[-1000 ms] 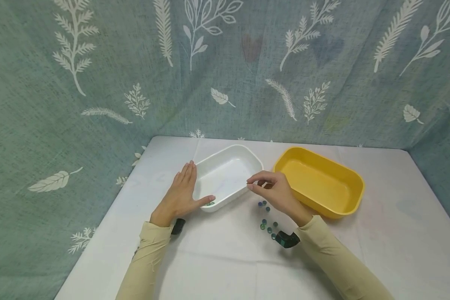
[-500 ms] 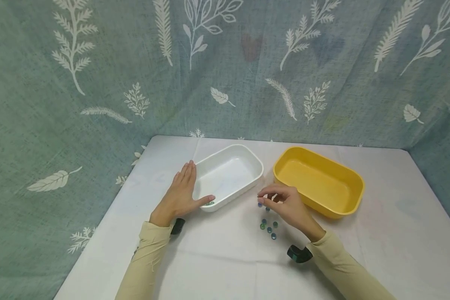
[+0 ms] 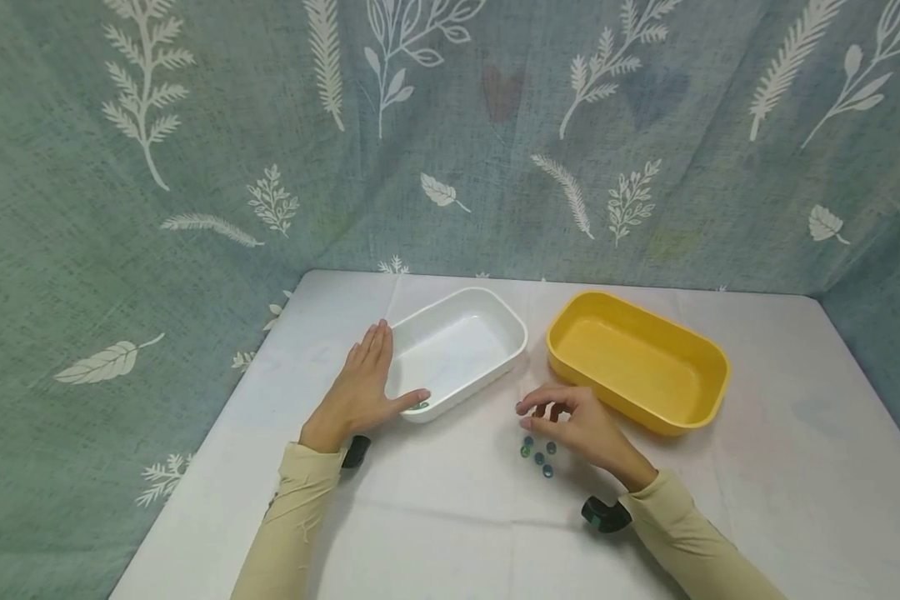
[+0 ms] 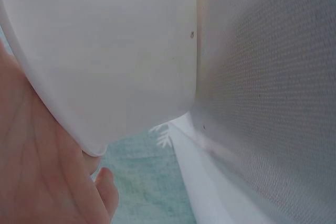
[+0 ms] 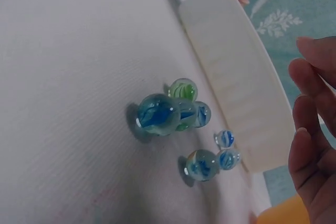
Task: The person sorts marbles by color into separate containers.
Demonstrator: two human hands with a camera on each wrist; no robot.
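Observation:
My left hand rests on the left end of the white tray, its fingers straight along the rim and thumb across the near corner. In the left wrist view, the palm touches the tray's edge. Beside the thumb, greenish marbles lie inside the tray, partly hidden. My right hand hovers over the loose marbles, thumb and forefinger apart, with nothing seen between them. In the right wrist view, several clear glass marbles with blue or green swirls lie on the cloth below the fingers.
A yellow tray stands just beyond my right hand, to the right of the white one. White cloth covers the table. A green-blue leaf-patterned curtain hangs behind and at the sides.
My right hand has moved away from the white tray, down and right over the marbles. Its thumb and forefinger have parted. The left hand and both trays stay where they were.

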